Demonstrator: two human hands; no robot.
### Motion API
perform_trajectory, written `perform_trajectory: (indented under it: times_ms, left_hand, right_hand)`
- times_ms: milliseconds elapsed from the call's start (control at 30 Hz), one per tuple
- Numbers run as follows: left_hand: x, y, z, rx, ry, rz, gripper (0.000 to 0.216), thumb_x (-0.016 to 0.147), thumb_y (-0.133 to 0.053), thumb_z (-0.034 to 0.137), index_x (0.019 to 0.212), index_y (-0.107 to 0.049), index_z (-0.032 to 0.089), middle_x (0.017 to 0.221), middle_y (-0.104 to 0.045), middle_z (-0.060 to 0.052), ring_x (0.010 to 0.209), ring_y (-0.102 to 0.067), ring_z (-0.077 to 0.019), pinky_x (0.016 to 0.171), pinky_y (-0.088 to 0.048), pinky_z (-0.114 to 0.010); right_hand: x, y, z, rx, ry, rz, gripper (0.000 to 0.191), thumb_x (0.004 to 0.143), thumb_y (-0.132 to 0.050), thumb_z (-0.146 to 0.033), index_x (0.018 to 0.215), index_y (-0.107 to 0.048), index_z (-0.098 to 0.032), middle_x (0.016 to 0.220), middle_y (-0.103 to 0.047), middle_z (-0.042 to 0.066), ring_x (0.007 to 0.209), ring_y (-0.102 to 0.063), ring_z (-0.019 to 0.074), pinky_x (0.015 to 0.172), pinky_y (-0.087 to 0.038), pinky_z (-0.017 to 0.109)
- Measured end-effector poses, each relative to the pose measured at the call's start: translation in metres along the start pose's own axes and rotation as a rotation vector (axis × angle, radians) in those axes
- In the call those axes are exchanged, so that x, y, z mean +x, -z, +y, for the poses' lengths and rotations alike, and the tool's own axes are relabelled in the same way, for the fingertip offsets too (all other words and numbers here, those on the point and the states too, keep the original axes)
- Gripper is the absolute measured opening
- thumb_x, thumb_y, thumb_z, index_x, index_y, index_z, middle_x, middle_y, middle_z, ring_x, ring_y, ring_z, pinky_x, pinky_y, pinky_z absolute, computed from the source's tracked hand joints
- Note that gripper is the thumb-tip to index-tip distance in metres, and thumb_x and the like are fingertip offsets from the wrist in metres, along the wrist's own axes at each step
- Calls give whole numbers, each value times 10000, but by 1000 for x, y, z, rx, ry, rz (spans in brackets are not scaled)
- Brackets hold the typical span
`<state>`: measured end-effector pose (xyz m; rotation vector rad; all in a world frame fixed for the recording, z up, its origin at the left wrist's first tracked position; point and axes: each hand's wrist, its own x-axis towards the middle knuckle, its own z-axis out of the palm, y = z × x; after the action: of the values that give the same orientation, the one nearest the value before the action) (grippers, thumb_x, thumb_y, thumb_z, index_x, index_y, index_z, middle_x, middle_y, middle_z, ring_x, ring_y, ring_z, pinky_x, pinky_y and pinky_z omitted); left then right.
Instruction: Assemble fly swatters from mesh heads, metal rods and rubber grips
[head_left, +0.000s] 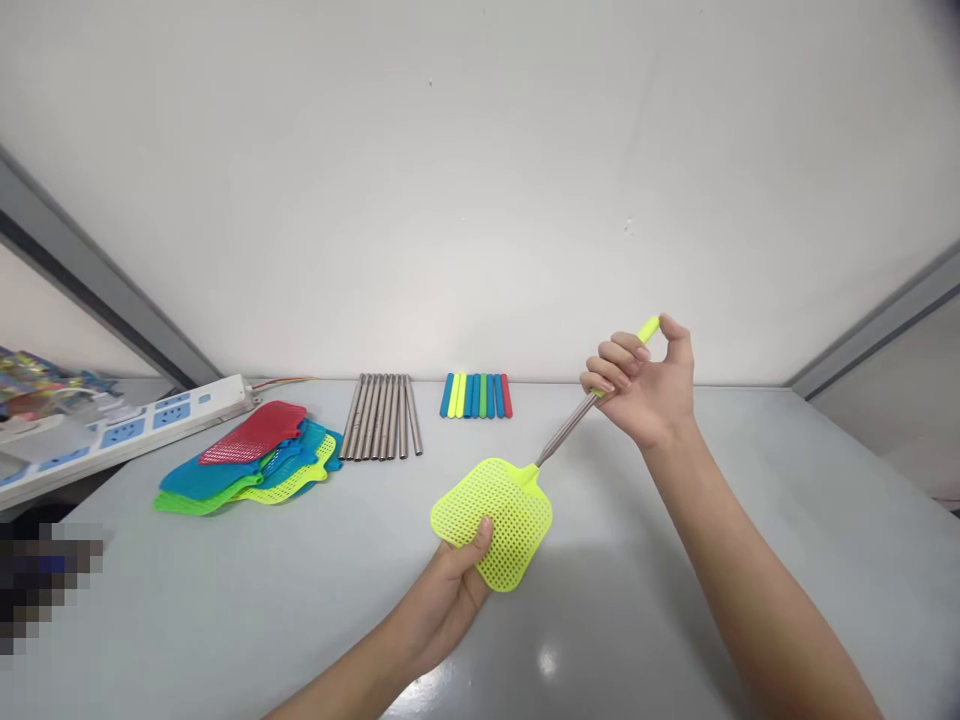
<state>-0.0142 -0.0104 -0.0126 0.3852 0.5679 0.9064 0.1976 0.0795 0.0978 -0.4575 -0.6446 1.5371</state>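
Note:
A yellow fly swatter (517, 500) with a perforated head is held tilted above the table, its metal rod running up to the right. My left hand (457, 595) pinches the lower edge of the head, thumb on top and fingers underneath. Around the yellow grip at the rod's upper end, the fingers of my right hand (645, 385) are wrapped, with the thumb at the grip's tip. Behind the swatter lie a row of coloured handle grips (476, 396) and a row of metal rods (381, 418).
Loose swatter heads (251, 450) in red, blue, green and yellow are piled at the left. A white power strip (139, 430) lies beyond them, near colourful packages (45, 385). The grey table (637, 620) meets a white wall (480, 200) at the back.

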Motion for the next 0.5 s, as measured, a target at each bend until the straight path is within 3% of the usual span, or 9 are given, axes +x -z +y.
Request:
perform_trajectory:
  times_ms: [200,500]
  left_hand:
    - [-1,3,2,-21,-20,12,455,813,-449,250,1249,-318,262,1215,-481,-39,1127,-408,-191,966,-306,-328]
    - [-2,7,3,-33,21,0,475,808,-458,251,1259,-308,245,1190,-503,-67,1095,-445,-205,949,-321,-340]
  right_hand:
    - [2,-36,6,-83,-60,-36,545,631,-422,-640,412,-188,-198,364,-140,-70,330,-150,59,327,-175,216]
    - [7,-30,23,-40,-26,7,561,608,-428,-665,418,-181,-199,354,-120,-82,310,-115,46,292,-136,201]
